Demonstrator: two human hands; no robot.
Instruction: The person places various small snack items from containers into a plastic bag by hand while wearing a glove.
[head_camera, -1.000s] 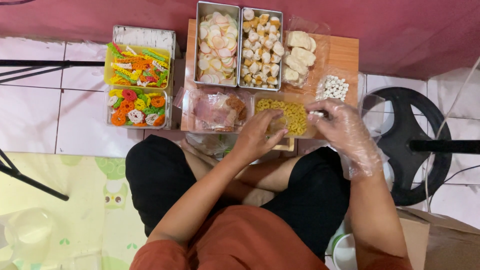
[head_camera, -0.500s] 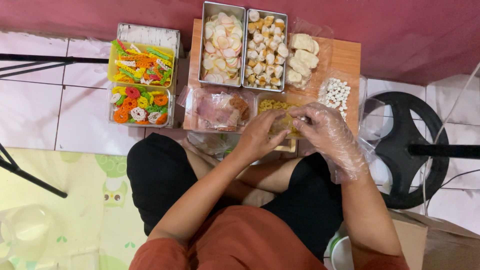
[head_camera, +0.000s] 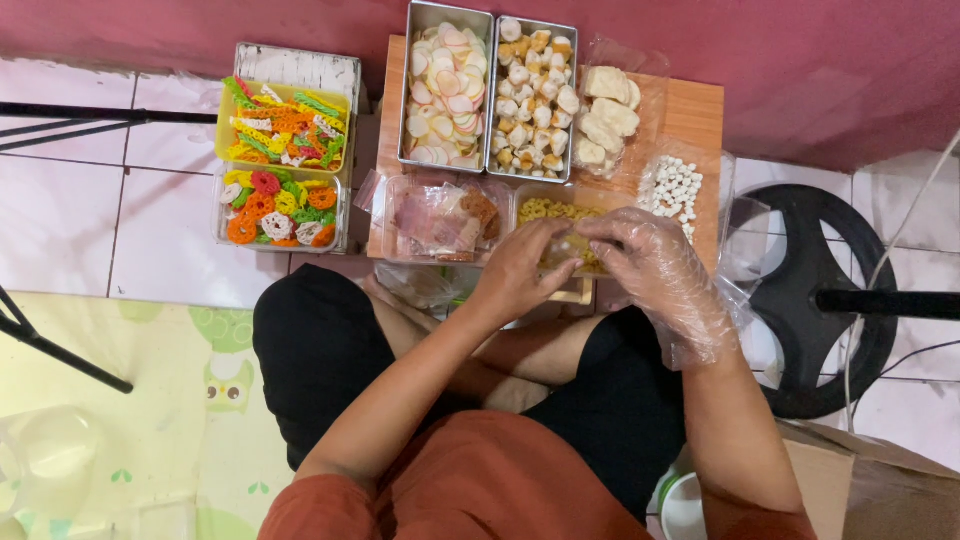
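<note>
Clear plastic wraps our right hand (head_camera: 655, 262), a loose throwaway glove that runs down past the wrist, while our left hand (head_camera: 520, 270) is bare. From the head camera we look straight down on both of them, brought together over a clear tub of small yellow curled pieces (head_camera: 560, 215) at the near edge of a low wooden board (head_camera: 700, 110). The fingers of both hands curl inward and meet at something small over that tub; what they pinch we cannot tell, since the knuckles and the glove hide it.

Just left of the tub lies a clear container of pinkish sliced meat (head_camera: 437, 218), touching it side by side. Behind these stand two metal trays: the left tray (head_camera: 445, 85) holds pink-and-white round slices, the right tray (head_camera: 533, 95) pale and browned balls. Further right a clear bag of beige blocks (head_camera: 605, 115) lies on the board, and near it a bag of small white pieces (head_camera: 672, 185).

Off the board to the left, on the tiled floor, a yellow box of coloured sticks (head_camera: 285, 125) sits behind a clear box of coloured rings (head_camera: 280, 205). We sit cross-legged in black trousers; a black round stand base (head_camera: 815, 300) lies at our right.
</note>
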